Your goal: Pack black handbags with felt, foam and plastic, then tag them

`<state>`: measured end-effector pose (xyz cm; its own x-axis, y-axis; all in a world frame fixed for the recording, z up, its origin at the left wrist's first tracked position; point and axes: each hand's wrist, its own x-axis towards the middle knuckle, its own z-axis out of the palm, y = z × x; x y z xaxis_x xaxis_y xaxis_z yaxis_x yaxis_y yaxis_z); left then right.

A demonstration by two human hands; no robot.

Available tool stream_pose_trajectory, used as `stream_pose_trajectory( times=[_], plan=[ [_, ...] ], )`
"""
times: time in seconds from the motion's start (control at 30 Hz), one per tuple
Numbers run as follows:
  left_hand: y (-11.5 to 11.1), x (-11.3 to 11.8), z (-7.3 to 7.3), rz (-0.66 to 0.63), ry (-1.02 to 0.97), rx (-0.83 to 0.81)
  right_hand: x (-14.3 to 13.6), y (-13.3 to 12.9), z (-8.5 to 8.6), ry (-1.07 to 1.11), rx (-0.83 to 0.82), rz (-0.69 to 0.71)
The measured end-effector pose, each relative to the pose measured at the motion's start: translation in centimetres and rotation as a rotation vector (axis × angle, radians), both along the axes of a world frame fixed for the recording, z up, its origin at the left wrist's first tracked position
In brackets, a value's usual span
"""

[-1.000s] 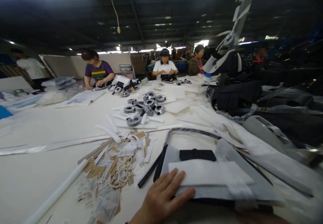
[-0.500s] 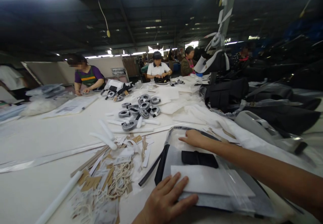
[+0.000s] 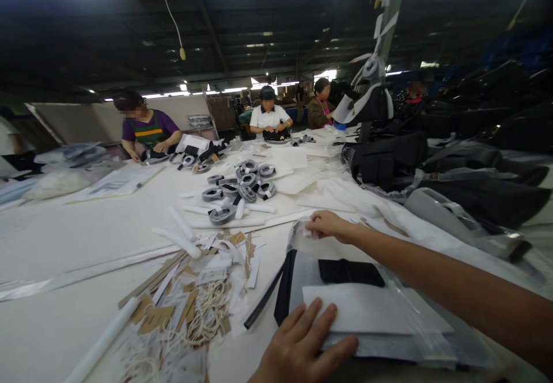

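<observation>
In front of me a grey and black bag lies flat, partly under clear plastic film. A small black pouch-like piece and a white sheet rest on it. My left hand is spread on the near left part of the sheet, fingers apart. At the bag's far edge my right hand pinches the film, its fingertips closed together. A dark strap sticks out from the bag's left side.
Left of the bag lie tags and cords. Beyond are wrapped coiled straps and white foam tubes. Black bags are piled by a post on the right. Several co-workers, one in a white shirt, work across the table.
My right hand has closed from a pointing pose to a pinch and moved slightly left and away, at the bag's far edge. Bag and left hand appear shifted a little right.
</observation>
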<state>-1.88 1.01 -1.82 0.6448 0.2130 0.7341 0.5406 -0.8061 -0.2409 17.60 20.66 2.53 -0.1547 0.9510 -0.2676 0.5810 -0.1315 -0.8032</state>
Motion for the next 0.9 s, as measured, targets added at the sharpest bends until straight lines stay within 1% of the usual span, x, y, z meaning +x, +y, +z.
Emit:
stream_pose_trajectory(
  times=[0.07,0.17,0.27,0.37,0.43,0.53,0.6,0.7,0.8,0.87,0.9],
  plan=[
    [0.0,0.4,0.1,0.002,0.019,-0.010,-0.2,-0.3,1.2,0.125,0.048,-0.012],
    [0.1,1.2,0.2,0.015,0.028,-0.010,-0.4,-0.9,3.6,0.270,0.143,-0.024],
    [0.1,1.8,0.3,0.035,0.020,-0.008,-0.4,-2.2,5.9,0.345,0.224,-0.011],
    [0.0,2.1,0.3,0.056,0.039,-0.022,-0.3,-4.3,7.5,0.377,0.278,0.014],
    [-0.1,2.2,0.3,0.066,0.046,-0.031,-0.3,-5.8,8.1,0.386,0.318,0.048],
    [-0.2,2.2,0.1,0.072,0.050,-0.054,-0.1,-7.5,8.3,0.343,0.333,0.162],
    [-0.2,2.2,0.0,0.070,0.062,-0.074,0.2,-8.1,8.3,0.264,0.290,0.245],
    [-0.2,2.2,-0.1,0.069,0.047,-0.084,0.8,-8.7,8.5,0.151,0.202,0.310],
    [-0.3,2.2,-0.1,0.071,0.033,-0.093,1.1,-9.7,9.3,0.180,0.161,0.369],
    [-0.4,2.1,0.1,0.071,0.037,-0.112,1.0,-10.9,9.9,0.221,0.209,0.390],
    [-0.5,2.0,0.2,0.068,0.045,-0.128,0.9,-11.6,10.2,0.220,0.264,0.381]
  ],
)
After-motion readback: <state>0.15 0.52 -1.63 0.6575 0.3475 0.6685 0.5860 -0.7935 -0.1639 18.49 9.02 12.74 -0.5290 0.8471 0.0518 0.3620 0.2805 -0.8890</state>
